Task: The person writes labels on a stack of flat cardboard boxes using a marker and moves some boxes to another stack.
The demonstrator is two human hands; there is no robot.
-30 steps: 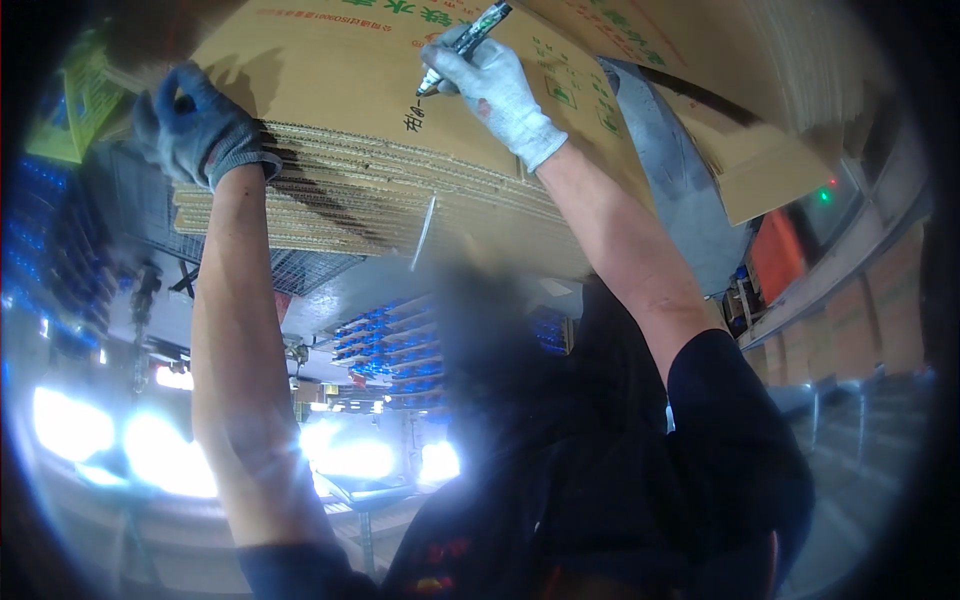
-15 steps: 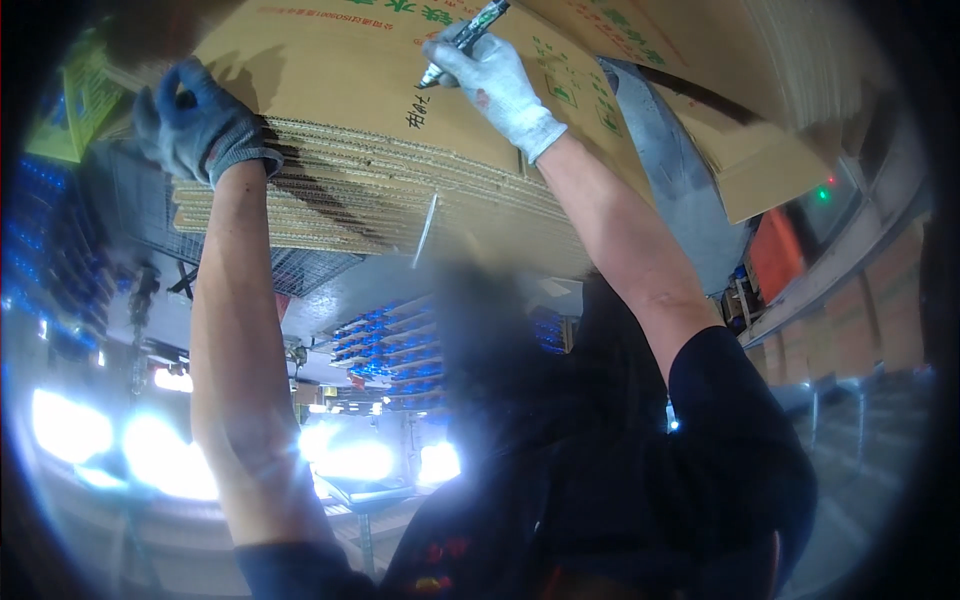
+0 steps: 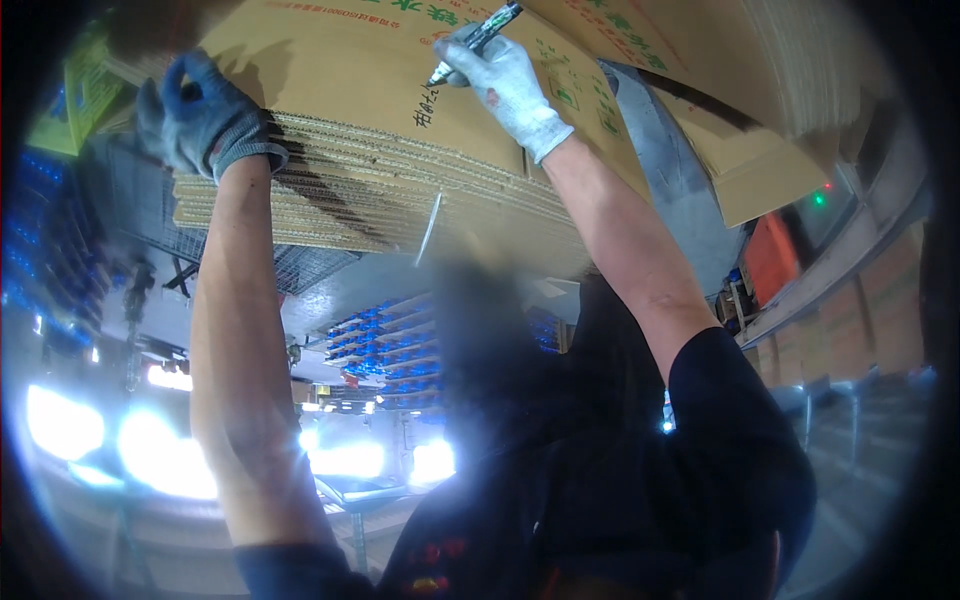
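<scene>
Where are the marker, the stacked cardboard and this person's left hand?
Marker (image 3: 488, 31): head view, upper part of its barrel.
Stacked cardboard (image 3: 350, 82): head view, bare part of the top sheet.
Left hand (image 3: 203, 122): head view, its middle, below the fingers.

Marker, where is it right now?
In the head view's upper middle, the marker is in the gloved right hand, its tip by handwriting on the cardboard.

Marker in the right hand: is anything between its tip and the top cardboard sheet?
Nothing visible stands in the way: the right hand holds the marker with its tip at the dark handwriting on the top cardboard sheet, though contact is hard to tell. The left hand is clear, at the left of the stack.
</scene>
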